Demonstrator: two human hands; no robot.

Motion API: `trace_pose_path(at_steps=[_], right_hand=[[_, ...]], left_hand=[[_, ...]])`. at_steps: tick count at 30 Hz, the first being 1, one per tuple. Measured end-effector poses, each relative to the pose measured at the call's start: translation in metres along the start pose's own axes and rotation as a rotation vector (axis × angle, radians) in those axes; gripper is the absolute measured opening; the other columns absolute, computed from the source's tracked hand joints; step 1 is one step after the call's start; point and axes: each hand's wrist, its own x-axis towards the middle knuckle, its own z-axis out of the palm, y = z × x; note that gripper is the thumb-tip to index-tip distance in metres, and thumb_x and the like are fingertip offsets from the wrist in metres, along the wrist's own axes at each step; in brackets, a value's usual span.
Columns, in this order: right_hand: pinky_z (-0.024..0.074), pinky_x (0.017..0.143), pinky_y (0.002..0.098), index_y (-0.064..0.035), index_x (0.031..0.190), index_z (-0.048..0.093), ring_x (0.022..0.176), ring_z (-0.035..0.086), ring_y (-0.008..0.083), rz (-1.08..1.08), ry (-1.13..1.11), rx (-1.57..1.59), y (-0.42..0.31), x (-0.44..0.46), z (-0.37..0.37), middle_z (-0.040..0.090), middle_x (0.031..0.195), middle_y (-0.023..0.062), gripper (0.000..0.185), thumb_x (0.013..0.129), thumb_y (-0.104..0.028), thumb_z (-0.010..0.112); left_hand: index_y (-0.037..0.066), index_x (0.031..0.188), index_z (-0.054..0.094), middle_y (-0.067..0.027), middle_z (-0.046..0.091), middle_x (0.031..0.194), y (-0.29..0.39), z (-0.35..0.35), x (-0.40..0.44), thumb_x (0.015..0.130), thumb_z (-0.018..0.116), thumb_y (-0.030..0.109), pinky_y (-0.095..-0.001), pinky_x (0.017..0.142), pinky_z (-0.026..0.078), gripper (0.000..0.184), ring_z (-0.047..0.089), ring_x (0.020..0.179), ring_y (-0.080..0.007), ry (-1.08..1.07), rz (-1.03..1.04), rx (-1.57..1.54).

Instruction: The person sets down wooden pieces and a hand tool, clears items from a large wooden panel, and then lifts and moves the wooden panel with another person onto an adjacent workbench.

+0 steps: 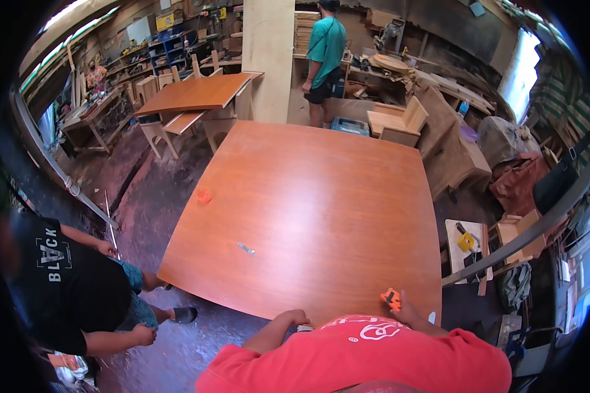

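Note:
A large reddish-brown wooden panel (308,216) lies flat in front of me. At its near edge, my left hand (298,318) rests with the fingers curled; what they hold, if anything, is hidden. My right hand (406,311) grips an orange and black tool (391,299) above the panel's near right part. An orange round object (204,196) sits by the panel's left edge. A small silvery strip (246,248) lies on the panel left of centre. Something small and whitish (431,318) is at the near right corner.
On the left stands a person in a black shirt (52,281); another in a green shirt (326,49) is beyond the panel. A wooden desk (193,92) stands back left. At right are a metal bar (505,252) and a board with tools (462,252).

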Motion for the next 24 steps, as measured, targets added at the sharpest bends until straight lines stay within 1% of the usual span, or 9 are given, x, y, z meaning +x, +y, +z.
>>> trace_pose_path(at_steps=[2,4,8,10,15,18,24], right_hand=[[0.0428,0.094,0.0374,0.0005,0.143,0.004,0.112,0.053,0.0342,0.002,-0.006,-0.009,-0.007,-0.002,-0.003,0.052,0.126,0.0195,0.098,0.076,-0.027,0.070],[0.0426,0.094,0.0374,0.0002,0.143,0.004,0.113,0.053,0.0342,0.005,-0.010,-0.015,-0.008,0.001,-0.004,0.052,0.126,0.0193,0.098,0.077,-0.028,0.070],[0.0424,0.094,0.0374,-0.0006,0.144,0.004,0.113,0.053,0.0343,-0.037,-0.007,0.007,0.001,0.007,0.002,0.052,0.126,0.0195,0.098,0.077,-0.027,0.070],[0.0425,0.094,0.0373,-0.0007,0.144,0.003,0.113,0.053,0.0342,-0.042,-0.005,0.004,0.003,0.009,0.003,0.051,0.127,0.0195,0.098,0.077,-0.027,0.070],[0.0428,0.094,0.0372,-0.0004,0.144,0.003,0.113,0.054,0.0331,-0.017,-0.034,0.032,-0.013,0.000,-0.003,0.051,0.127,0.0184,0.099,0.076,-0.027,0.071],[0.0427,0.094,0.0370,-0.0010,0.144,0.003,0.113,0.053,0.0331,-0.053,-0.017,0.038,0.002,0.007,0.006,0.051,0.127,0.0182,0.099,0.076,-0.027,0.071],[0.0425,0.095,0.0370,-0.0013,0.144,0.003,0.114,0.053,0.0332,-0.022,-0.020,0.009,0.006,0.006,0.010,0.051,0.127,0.0182,0.099,0.076,-0.027,0.071]], left_hand=[[-0.005,0.095,0.066,-0.0238,0.062,0.106,-0.002,0.000,0.002,0.082,0.055,0.053,-0.0413,0.087,0.044,0.061,0.058,0.100,-0.0360,-0.003,-0.008,0.008],[-0.005,0.096,0.066,-0.0240,0.062,0.107,-0.012,0.009,0.012,0.082,0.055,0.052,-0.0414,0.088,0.043,0.060,0.058,0.101,-0.0362,0.039,-0.004,-0.063],[-0.005,0.097,0.066,-0.0241,0.061,0.108,-0.013,0.009,0.013,0.082,0.055,0.052,-0.0414,0.089,0.043,0.060,0.058,0.103,-0.0361,0.061,0.012,-0.006],[-0.005,0.097,0.065,-0.0243,0.061,0.108,-0.011,0.007,0.011,0.082,0.055,0.052,-0.0415,0.089,0.043,0.060,0.057,0.103,-0.0358,0.024,0.023,0.005],[-0.006,0.097,0.065,-0.0244,0.061,0.107,-0.007,0.005,0.006,0.082,0.054,0.053,-0.0417,0.089,0.043,0.062,0.057,0.103,-0.0357,0.037,0.014,-0.002],[-0.006,0.097,0.065,-0.0244,0.061,0.107,-0.004,0.004,0.001,0.082,0.054,0.054,-0.0417,0.089,0.043,0.062,0.058,0.102,-0.0357,0.049,0.014,0.002],[-0.005,0.096,0.066,-0.0242,0.062,0.105,-0.002,0.004,-0.001,0.082,0.054,0.053,-0.0418,0.088,0.043,0.061,0.058,0.101,-0.0354,0.059,0.014,0.013]])
